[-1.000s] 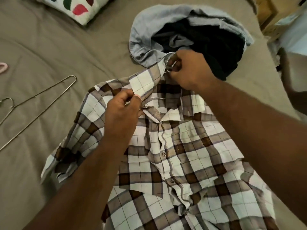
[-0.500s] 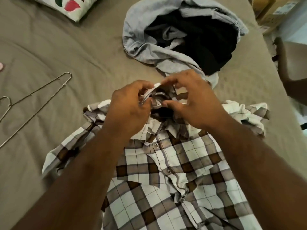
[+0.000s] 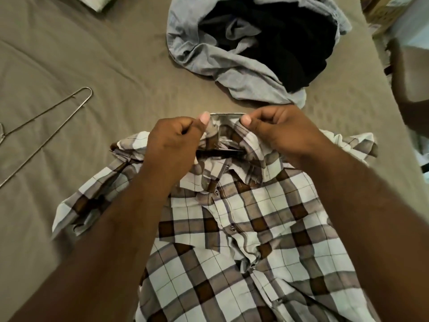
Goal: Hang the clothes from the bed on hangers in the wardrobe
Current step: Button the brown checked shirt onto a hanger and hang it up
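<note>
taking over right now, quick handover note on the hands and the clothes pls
Left hand: pinches the collar of the brown-and-white plaid button shirt.
Right hand: pinches the same collar, further right.
The shirt lies front-up on the olive-brown bed. Metal glints inside its neck, possibly a hanger.
A spare silver wire hanger lies to the left, untouched.
A crumpled grey garment and a black garment are piled beyond the shirt.
Done: nothing visibly hung.
Left: finish the shirt, carry it to the wardrobe (out of view), then hang the pile.
</note>
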